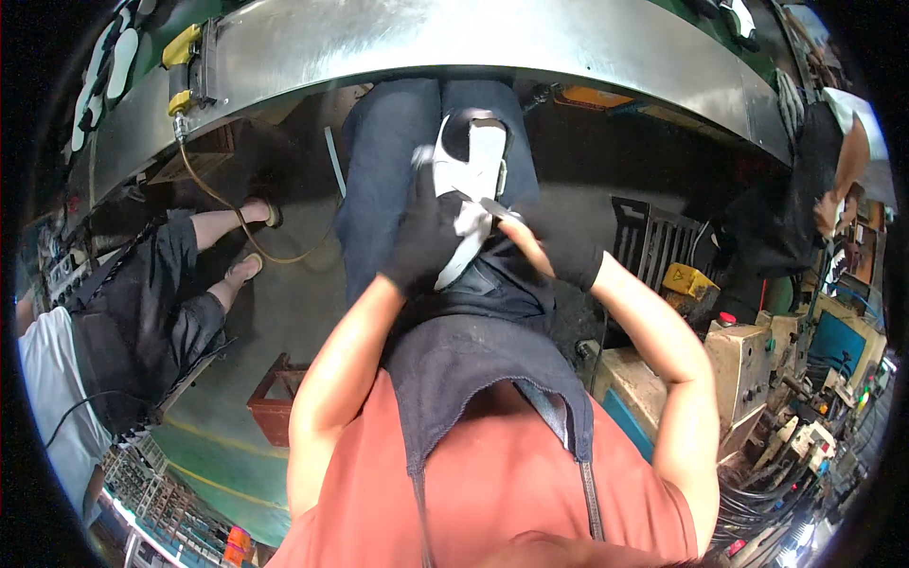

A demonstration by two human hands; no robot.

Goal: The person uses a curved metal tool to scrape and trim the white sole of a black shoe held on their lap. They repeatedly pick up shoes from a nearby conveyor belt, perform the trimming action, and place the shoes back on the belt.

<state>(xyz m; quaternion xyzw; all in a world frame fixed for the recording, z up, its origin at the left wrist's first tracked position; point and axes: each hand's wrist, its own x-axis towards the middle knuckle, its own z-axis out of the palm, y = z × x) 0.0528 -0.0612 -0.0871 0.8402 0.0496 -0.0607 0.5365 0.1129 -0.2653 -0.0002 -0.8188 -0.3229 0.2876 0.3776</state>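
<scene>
A white and black shoe (485,156) lies across my dark-clad thighs, its dark opening toward the bench. My left hand (417,241), in a black glove, is closed along the shoe's left side. On the other side, my right hand (566,244), also black-gloved, is closed around a small tool (493,207) with a grey, metal-looking tip. That tip meets the white middle part of the shoe. A tan strip beside the right glove could be a handle or a bare finger; I cannot tell. Motion blurs some of the detail around both hands.
A metal-edged bench (454,38) runs across in front of me, with a yellow tool (182,66) and its hose at left. Another person (123,331) sits at left, beyond a red-brown stool (276,398). Machine boxes (739,364) and a yellow container (689,281) stand at right.
</scene>
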